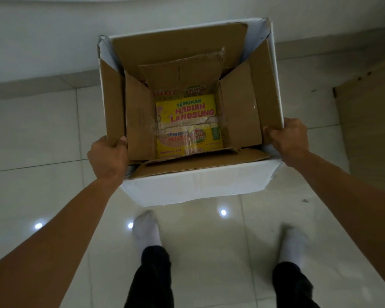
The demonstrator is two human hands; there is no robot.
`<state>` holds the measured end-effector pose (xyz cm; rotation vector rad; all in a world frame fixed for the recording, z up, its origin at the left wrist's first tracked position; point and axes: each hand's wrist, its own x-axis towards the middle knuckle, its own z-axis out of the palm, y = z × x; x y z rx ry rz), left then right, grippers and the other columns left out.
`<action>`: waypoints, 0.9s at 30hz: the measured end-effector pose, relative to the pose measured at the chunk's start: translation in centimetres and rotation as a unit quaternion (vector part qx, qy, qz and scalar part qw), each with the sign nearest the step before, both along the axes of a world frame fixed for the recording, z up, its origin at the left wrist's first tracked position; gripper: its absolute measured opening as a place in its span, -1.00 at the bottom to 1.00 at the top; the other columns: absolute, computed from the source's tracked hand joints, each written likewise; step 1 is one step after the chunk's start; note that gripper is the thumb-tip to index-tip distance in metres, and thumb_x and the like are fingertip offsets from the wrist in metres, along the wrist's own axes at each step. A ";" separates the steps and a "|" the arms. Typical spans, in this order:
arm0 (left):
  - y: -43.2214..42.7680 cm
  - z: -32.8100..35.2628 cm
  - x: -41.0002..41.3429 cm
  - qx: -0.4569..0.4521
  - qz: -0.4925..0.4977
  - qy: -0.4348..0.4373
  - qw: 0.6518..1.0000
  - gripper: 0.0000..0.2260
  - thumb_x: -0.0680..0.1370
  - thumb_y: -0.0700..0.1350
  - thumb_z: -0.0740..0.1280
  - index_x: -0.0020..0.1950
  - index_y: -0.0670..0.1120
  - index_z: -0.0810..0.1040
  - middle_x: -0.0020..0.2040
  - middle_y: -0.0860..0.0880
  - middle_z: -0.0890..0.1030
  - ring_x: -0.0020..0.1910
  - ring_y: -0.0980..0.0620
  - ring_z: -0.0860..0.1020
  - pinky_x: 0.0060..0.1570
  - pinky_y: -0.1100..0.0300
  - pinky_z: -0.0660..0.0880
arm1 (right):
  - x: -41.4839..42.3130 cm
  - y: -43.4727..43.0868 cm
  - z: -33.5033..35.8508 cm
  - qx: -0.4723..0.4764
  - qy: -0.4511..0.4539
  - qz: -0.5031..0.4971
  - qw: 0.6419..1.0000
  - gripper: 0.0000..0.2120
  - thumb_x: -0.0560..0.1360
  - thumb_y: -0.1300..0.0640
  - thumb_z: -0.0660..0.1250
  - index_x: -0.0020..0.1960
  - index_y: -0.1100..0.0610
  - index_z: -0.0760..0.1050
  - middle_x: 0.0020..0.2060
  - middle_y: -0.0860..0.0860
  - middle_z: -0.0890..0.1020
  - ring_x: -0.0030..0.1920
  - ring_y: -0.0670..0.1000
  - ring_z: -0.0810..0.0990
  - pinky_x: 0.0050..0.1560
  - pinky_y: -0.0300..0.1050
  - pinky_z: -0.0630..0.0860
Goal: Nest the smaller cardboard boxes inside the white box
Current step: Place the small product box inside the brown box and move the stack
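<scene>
The big white box (196,185) is open at the top, with brown inner flaps, and sits in the middle of the head view above my feet. A smaller brown cardboard box (240,116) is nested inside it, flaps standing up. At its bottom lies a yellow printed tea carton (187,125) with red and green lettering. My left hand (108,156) grips the white box's left flap at the near corner. On the near right corner, my right hand (287,138) grips the right flap.
Glossy white floor tiles (42,134) surround the box, and a white wall base (53,41) runs behind it. A flat brown cardboard sheet (369,121) lies at the right edge. My feet in white socks (146,227) stand just below the box.
</scene>
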<state>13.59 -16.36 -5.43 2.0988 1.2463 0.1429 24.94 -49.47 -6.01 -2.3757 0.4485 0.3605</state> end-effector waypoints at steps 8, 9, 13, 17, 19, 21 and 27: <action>-15.0 -0.9 3.0 0.009 0.001 0.026 1.000 -0.77 0.48 -0.09 0.35 0.03 -0.22 0.60 -0.04 -0.25 0.64 -0.15 -0.13 0.55 -0.16 0.16 0.40 | 2.4 -14.4 -0.7 -0.004 -0.007 -0.009 1.000 -0.79 0.42 0.19 0.33 0.00 0.24 0.62 -0.10 0.23 0.68 -0.14 0.17 0.62 -0.19 -0.16 0.41; -16.5 -1.1 3.3 0.005 0.000 0.027 1.000 -0.77 0.48 -0.09 0.35 0.03 -0.22 0.60 -0.03 -0.25 0.64 -0.13 -0.15 0.56 -0.16 0.16 0.39 | 2.6 -16.0 -1.0 -0.002 -0.004 -0.011 1.000 -0.79 0.43 0.19 0.33 0.01 0.24 0.62 -0.09 0.23 0.68 -0.13 0.16 0.61 -0.19 -0.15 0.42; -22.0 -2.4 4.4 -0.010 -0.003 0.032 0.999 -0.79 0.48 -0.09 0.34 0.01 -0.20 0.60 -0.05 -0.24 0.64 -0.16 -0.11 0.54 -0.15 0.16 0.39 | 3.8 -21.6 -2.7 0.015 0.026 -0.038 0.999 -0.76 0.43 0.20 0.33 0.07 0.25 0.59 -0.02 0.24 0.66 -0.02 0.23 0.62 0.01 0.02 0.56; -26.0 -3.3 5.3 0.000 -0.002 0.027 1.000 -0.80 0.49 -0.09 0.34 -0.02 -0.21 0.59 -0.06 -0.23 0.65 -0.22 -0.02 0.46 -0.17 0.19 0.38 | 5.1 -25.3 -4.0 0.029 0.052 -0.067 0.996 -0.67 0.45 0.18 0.37 0.18 0.25 0.54 0.08 0.25 0.63 0.08 0.25 0.60 0.06 0.00 0.52; -27.3 -3.5 5.8 0.006 0.004 0.025 1.000 -0.81 0.49 -0.08 0.33 -0.03 -0.19 0.60 -0.08 -0.22 0.65 -0.24 -0.01 0.45 -0.17 0.19 0.38 | 5.9 -26.5 -4.3 0.031 0.049 -0.063 0.996 -0.66 0.45 0.18 0.39 0.20 0.25 0.53 0.10 0.24 0.63 0.09 0.24 0.60 0.01 -0.06 0.49; -28.3 -3.4 6.3 0.007 -0.001 0.032 0.999 -0.80 0.49 -0.07 0.32 -0.02 -0.19 0.59 -0.08 -0.22 0.65 -0.24 -0.02 0.45 -0.17 0.18 0.39 | 6.4 -27.5 -4.5 0.030 0.047 -0.061 0.997 -0.64 0.45 0.19 0.39 0.22 0.26 0.52 0.12 0.24 0.62 0.10 0.24 0.60 -0.02 -0.10 0.45; -31.7 -3.0 7.5 -0.006 -0.030 0.044 0.999 -0.80 0.52 -0.08 0.31 0.01 -0.19 0.58 -0.05 -0.22 0.64 -0.22 -0.02 0.44 -0.16 0.18 0.39 | 6.9 -30.7 -3.9 -0.050 0.059 -0.060 0.995 -0.60 0.43 0.13 0.42 0.22 0.26 0.50 0.15 0.26 0.60 0.12 0.27 0.58 -0.05 -0.09 0.40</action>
